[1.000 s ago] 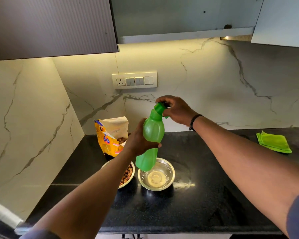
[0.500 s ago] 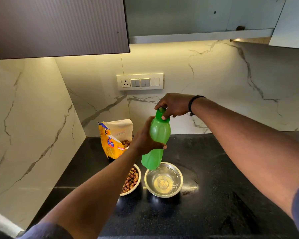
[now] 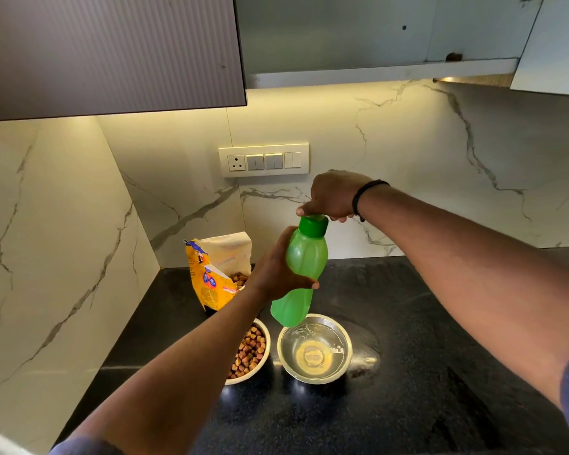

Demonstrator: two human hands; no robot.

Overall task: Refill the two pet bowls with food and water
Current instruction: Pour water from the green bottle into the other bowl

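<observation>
We hold the green bottle [image 3: 304, 274] in the air above the water bowl [image 3: 314, 348]: our left hand [image 3: 276, 274] grips its middle and our right hand [image 3: 332, 195] pinches its cap [image 3: 314, 224]. The food bowl [image 3: 252, 353] stands just beside the water bowl on the black table [image 3: 424, 372], under our left arm.

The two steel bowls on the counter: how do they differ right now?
The left bowl holds brown kibble, while the right bowl holds clear water. The left bowl is partly hidden behind the left forearm; the right bowl shows its whole rim. The green bottle, gripped by the left hand, hangs over the right bowl's far edge, not over the left bowl. Both are round, shiny metal and sit side by side on the black counter.
</observation>
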